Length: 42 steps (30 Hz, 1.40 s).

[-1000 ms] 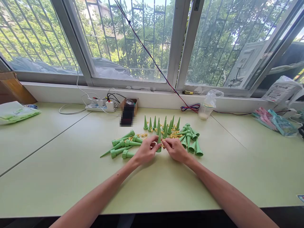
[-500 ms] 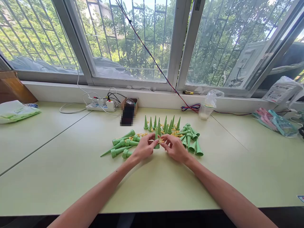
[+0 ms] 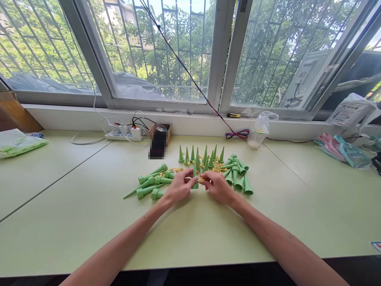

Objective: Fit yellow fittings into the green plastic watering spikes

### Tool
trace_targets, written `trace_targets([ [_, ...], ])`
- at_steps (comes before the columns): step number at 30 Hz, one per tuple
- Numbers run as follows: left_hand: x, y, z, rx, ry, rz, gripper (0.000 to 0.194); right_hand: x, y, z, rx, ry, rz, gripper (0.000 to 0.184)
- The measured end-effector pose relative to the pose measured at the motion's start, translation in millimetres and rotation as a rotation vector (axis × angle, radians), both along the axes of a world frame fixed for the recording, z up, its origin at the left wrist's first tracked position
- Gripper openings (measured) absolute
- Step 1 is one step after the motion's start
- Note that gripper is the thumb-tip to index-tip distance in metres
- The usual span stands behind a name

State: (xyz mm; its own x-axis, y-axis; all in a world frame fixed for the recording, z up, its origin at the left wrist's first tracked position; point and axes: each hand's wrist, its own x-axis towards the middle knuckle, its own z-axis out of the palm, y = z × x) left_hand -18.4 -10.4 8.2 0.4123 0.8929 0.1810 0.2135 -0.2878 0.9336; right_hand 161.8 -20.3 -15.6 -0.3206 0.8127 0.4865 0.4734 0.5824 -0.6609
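Observation:
My left hand is closed around a green cone-shaped spike that points up, just above the table. My right hand pinches a small yellow piece against the spike's side. Behind my hands several green cones stand upright among scattered yellow pieces. A pile of long green spikes with caps lies to the left, and another pile of green parts lies to the right.
The pale green table runs under a barred window. A power strip with cables, a small dark box, a plastic bag with a cup, packets at right and a bag at left sit around.
Both hands have stayed together at the same spot, turning the upright green spike slightly and working the yellow piece at its side. The view has shifted a little.

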Motion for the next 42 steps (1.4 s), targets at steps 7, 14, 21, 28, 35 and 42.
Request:
trace_targets([
  [7, 0, 0, -0.6, 0.058, 0.025, 0.008, 0.028, -1, -2, 4.6, 0.001, -0.052, 0.01, 0.016],
  [14, 0, -3, 2.3, 0.1, 0.047, 0.004, 0.03, -1, -2, 3.2, 0.058, -0.119, 0.013, 0.025],
  [21, -1, -2, 0.0, 0.146, 0.055, -0.011, 0.03, -2, -1, -0.1, 0.047, -0.137, 0.024, 0.027],
  [28, 0, -2, -0.5, 0.142, 0.045, -0.012, 0.028, -1, -1, -1.2, 0.02, -0.113, 0.013, 0.034],
  [35, -1, 0, 2.0, 0.093, 0.04, 0.04, 0.028, -4, -4, 4.2, 0.029, -0.056, -0.016, 0.033],
  [42, -1, 0, 8.9, -0.098, -0.059, 0.067, 0.036, -3, -5, 7.8, -0.007, 0.074, 0.022, 0.023],
])
